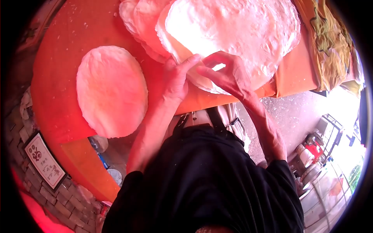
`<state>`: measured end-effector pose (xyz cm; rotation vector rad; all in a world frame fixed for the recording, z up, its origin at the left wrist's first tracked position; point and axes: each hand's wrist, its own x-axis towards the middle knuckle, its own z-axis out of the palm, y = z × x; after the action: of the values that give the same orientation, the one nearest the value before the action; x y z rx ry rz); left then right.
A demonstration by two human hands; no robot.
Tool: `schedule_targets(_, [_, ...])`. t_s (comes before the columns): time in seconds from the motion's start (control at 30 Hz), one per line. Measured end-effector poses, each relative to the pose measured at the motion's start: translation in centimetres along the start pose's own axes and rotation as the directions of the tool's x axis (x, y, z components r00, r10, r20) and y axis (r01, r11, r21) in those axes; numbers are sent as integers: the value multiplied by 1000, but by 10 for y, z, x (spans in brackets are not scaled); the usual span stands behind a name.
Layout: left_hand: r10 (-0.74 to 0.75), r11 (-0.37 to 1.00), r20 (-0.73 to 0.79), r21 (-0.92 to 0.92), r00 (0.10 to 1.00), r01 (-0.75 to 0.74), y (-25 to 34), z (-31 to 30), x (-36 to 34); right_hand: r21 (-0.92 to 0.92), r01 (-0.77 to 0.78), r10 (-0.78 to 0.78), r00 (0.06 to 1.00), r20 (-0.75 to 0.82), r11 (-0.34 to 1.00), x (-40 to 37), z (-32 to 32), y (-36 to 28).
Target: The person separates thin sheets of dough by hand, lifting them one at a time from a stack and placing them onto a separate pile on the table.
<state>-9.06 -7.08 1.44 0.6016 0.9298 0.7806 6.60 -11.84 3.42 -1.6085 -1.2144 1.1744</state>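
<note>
Large, thin, pale flatbreads (233,31) lie in an overlapping stack at the top of the head view, their edges ragged and the middle washed out by glare. At the near left edge of the top one, my left hand (176,77) is closed, its thumb pressed on the rim of the sheet. Just to its right, my right hand (229,73) pinches the same edge between thumb and forefinger. The fingertips of both hands almost meet. A single oval flatbread (112,91) lies flat by itself, left of my left forearm.
An orange-covered table (58,77) carries the breads, with crumbs scattered over it. Crumpled yellow cloth (330,46) hangs at the right end. A framed sign (45,160) stands at lower left on brick paving. A wheeled cart (312,151) is at lower right.
</note>
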Motion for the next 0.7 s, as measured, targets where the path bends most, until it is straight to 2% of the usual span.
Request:
schedule_targets(0.13, [36,998,-28,58,999,-34,2,6,-1,39,-125,122,990,64,991,4,-1,-2])
schedule_targets(0.17, [57,997,-29,58,998,-55,3,7,-2,38,-198,196,979,54,979,3,-3,-9])
schedule_targets(0.27, [42,999,14,-19,999,-42,2,3,-3,208,-297,278,953,116,932,7,-5,5])
schedule_targets(0.4, [28,999,49,-48,998,-25,-4,-9,-2,99,-230,223,972,80,968,7,-5,-4])
schedule_targets(0.5, [28,998,67,-62,997,-24,-4,-9,-5,8,-81,80,996,39,997,4,-7,-8])
schedule_targets(0.6, [20,998,86,-60,996,-14,-6,-7,-6,26,-49,49,999,20,998,7,-8,3])
schedule_targets(0.7, [11,996,116,-93,993,-1,-5,-9,-5,-5,-81,81,997,15,997,4,-14,-13])
